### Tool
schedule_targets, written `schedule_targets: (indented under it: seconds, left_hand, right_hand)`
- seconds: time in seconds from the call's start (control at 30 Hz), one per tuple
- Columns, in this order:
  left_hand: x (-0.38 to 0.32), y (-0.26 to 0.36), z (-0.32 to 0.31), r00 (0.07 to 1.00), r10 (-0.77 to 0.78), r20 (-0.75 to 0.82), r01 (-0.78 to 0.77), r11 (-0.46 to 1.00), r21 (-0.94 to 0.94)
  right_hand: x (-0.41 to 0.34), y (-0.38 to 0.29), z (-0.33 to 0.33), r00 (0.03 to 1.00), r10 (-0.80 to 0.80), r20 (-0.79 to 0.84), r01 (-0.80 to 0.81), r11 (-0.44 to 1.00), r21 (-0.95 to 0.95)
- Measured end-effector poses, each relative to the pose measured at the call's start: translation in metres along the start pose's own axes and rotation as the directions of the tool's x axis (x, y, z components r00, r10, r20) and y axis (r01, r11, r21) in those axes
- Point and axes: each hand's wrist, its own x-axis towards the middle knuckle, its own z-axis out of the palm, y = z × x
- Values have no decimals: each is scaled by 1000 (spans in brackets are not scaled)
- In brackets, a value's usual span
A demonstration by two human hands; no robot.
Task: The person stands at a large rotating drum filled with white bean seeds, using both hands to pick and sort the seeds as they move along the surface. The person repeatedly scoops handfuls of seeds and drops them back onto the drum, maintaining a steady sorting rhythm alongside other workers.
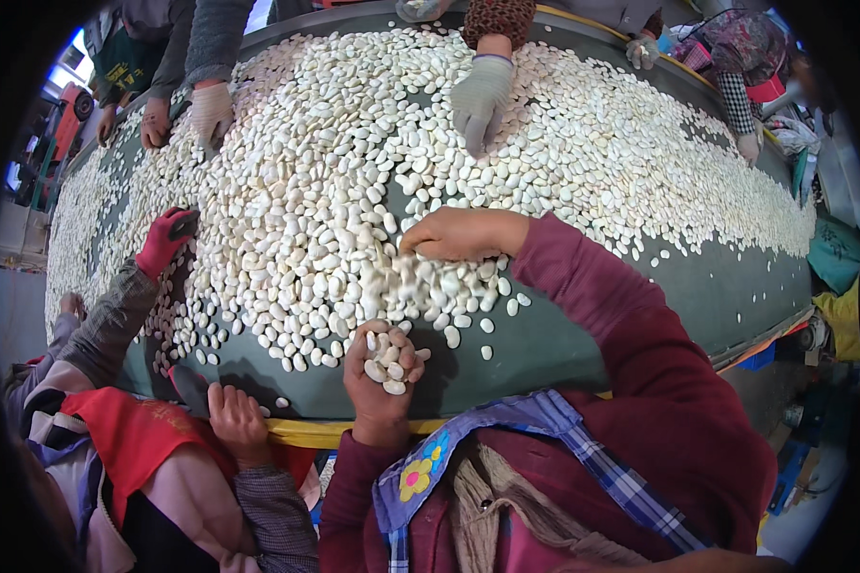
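Many large white beans (294, 236) lie spread over a dark green sorting surface (545, 358). Near the front edge, my left hand (381, 372) is turned palm up, its fingers curled round several white beans (387, 362). My right hand (459, 234) reaches in from the right, back upward, with its fingertips down at the beans. Its fingertips are partly hidden, so whether it grips a bean is unclear. Just below it, some beans look blurred. A few loose beans (486, 352) lie apart on the bare surface between my hands and the front edge.
Co-workers stand around the surface. A gloved hand (481, 100) touches beans opposite me, another (212, 114) farther left. At my left are a red-gloved hand (166, 240) and a co-worker's bare hand (238, 422) near the yellow front edge (308, 432). Bags (835, 254) hang at the far right.
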Motion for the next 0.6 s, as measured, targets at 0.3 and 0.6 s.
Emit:
schedule_targets:
  seconds: [0.3,0.6]
  left_hand:
    - [0,-24,5,1000,-12,0,12,1000,-8]
    - [0,-49,15,1000,-31,0,31,999,-25]
  right_hand:
    - [68,32,-52,849,95,-520,-396,766,-506]
    - [28,62,-89,851,388,-354,50,611,790]
